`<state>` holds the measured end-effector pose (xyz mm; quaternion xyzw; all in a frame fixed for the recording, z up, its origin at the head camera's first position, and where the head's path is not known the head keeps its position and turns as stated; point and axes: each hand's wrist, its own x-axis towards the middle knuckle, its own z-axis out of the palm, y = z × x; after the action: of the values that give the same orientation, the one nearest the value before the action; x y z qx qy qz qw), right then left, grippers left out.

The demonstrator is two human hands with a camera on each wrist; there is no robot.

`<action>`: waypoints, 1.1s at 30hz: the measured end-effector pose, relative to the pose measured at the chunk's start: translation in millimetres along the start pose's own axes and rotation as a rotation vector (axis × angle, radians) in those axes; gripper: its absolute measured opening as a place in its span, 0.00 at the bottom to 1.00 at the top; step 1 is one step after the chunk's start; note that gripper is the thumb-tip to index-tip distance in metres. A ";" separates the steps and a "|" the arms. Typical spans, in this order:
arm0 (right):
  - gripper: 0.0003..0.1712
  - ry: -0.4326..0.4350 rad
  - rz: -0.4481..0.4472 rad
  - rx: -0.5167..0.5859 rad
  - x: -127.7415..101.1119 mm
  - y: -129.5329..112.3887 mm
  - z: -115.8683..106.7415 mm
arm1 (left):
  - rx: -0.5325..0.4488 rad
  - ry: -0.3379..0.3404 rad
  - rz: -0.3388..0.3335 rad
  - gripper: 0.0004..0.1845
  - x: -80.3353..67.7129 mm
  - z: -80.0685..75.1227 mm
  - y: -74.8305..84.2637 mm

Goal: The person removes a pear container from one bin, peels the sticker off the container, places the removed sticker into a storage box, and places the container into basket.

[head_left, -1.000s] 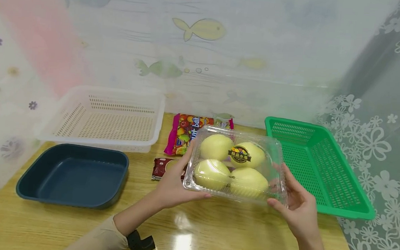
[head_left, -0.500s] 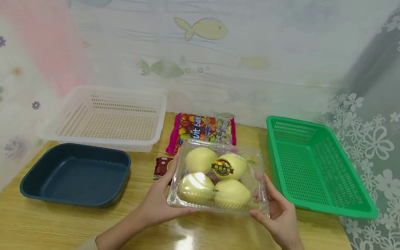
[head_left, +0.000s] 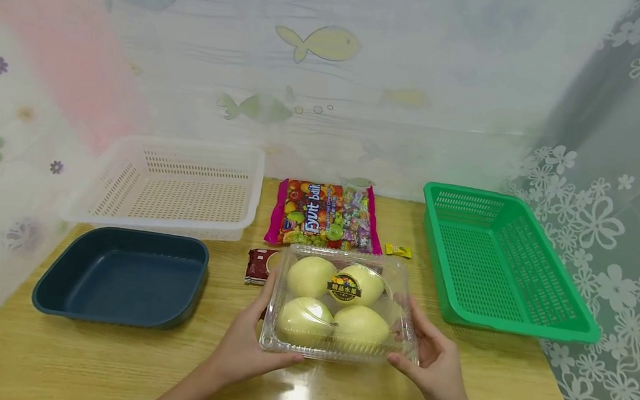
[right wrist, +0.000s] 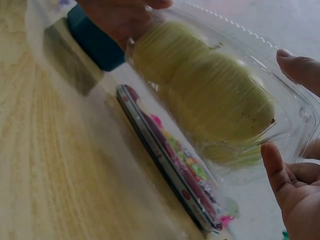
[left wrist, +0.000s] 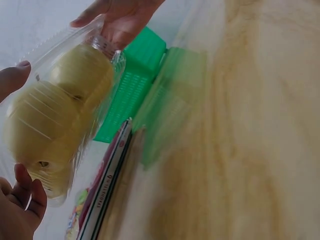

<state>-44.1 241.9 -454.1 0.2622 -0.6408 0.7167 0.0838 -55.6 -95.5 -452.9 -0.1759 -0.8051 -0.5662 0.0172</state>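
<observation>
Left hand (head_left: 243, 346) and right hand (head_left: 434, 360) grip opposite ends of clear box (head_left: 340, 307), fingers curled on rim; box low over tabletop (head_left: 119, 365), near front edge.

Risks: thin shell may flex, lid pop, four pears (head_left: 335, 303) roll out; slick plastic may slip.

Hidden: box underside, contact with tabletop unclear. Red packet (head_left: 259, 265) half covered. Wrist views blurred.

The brown packet (head_left: 259, 266) beside the left hand (head_left: 243, 346) is half hidden behind the clear fruit box (head_left: 340, 304); its print is too small to read. The right hand (head_left: 433, 363) is cut off at the wrist. Both wrist views are blurred; the green smear is probably the basket (left wrist: 135, 90).
</observation>
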 end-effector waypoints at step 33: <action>0.54 -0.067 0.119 -0.041 -20.7 25.4 9.7 | 0.031 -0.122 -0.232 0.80 -20.2 -7.5 -22.4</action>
<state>-35.5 232.9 -485.9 0.2457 -0.6722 0.6980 0.0248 -44.8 -114.4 -475.1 -0.1153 -0.8283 -0.5400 -0.0948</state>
